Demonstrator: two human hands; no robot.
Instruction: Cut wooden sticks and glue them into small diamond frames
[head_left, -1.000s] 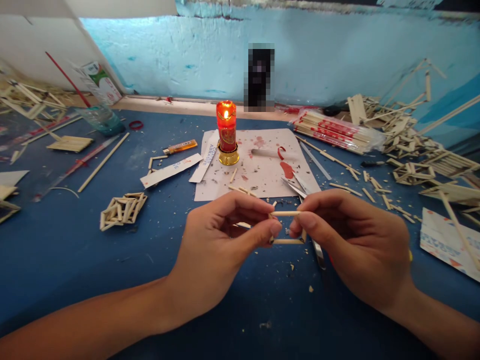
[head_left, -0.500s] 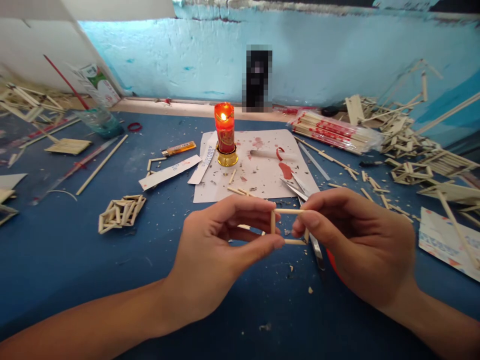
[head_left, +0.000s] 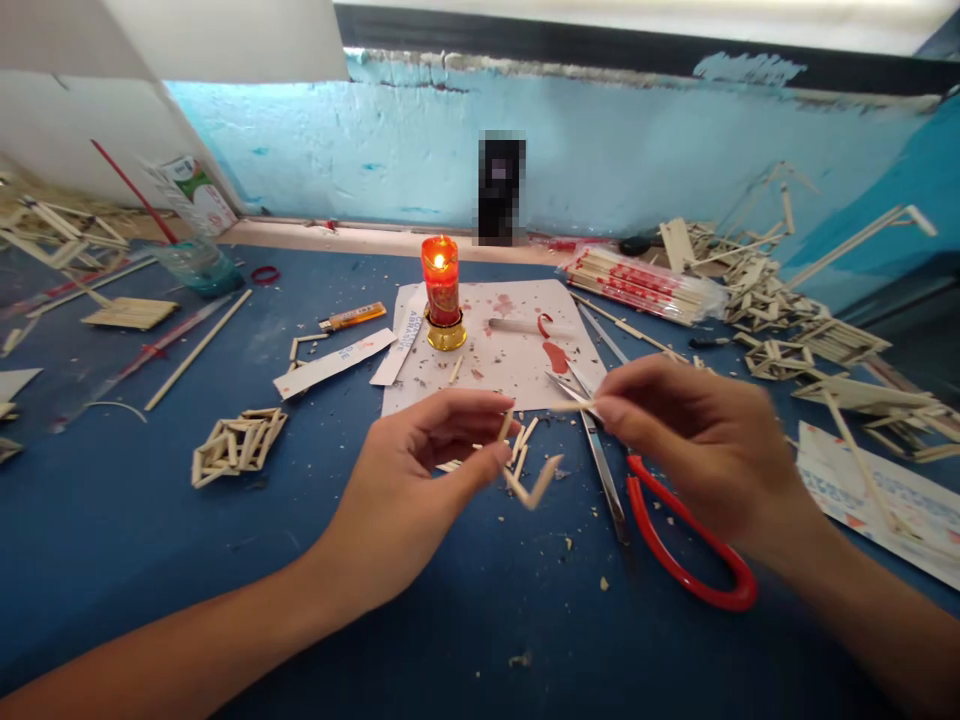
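Now two bare hands work thin, pale wooden sticks over a dusty blue table.

Left hand is half curled, thumb and fingers pinching a short stick; a V-shaped joined stick piece shows blurred just beside its fingertips, whether held I cannot tell. Right hand pinches a slim stick at its fingertips. Red-handled scissors lie under it. A lit red candle in a gold base stands on stained white paper.
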